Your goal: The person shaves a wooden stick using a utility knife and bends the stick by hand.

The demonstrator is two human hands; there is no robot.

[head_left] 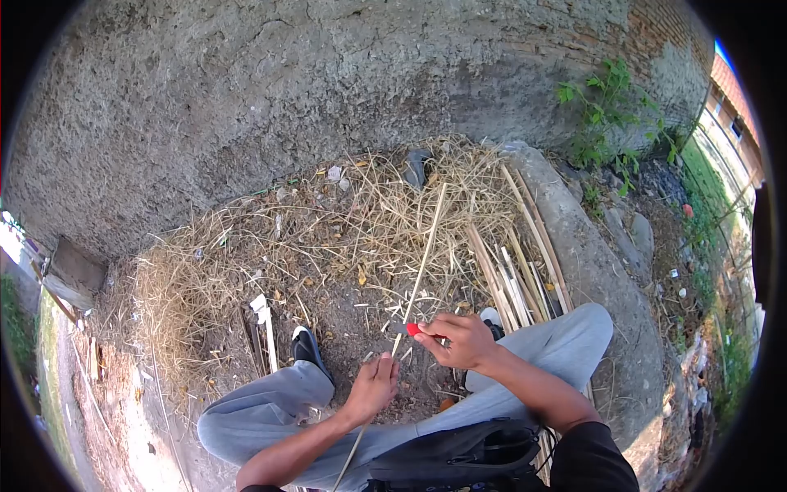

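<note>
A long, thin pale strip runs from the straw heap down past the lap. My left hand is closed around its lower part, between the knees. Just above and to the right, my right hand is closed on a small tool with a red handle. The tool's tip meets or nearly meets the strip; its blade is too small to make out clearly.
A rough wall rises ahead, with straw at its foot. Wooden strips lie beside the right knee, near a stone ledge. More strips lie left. A green plant grows at the right.
</note>
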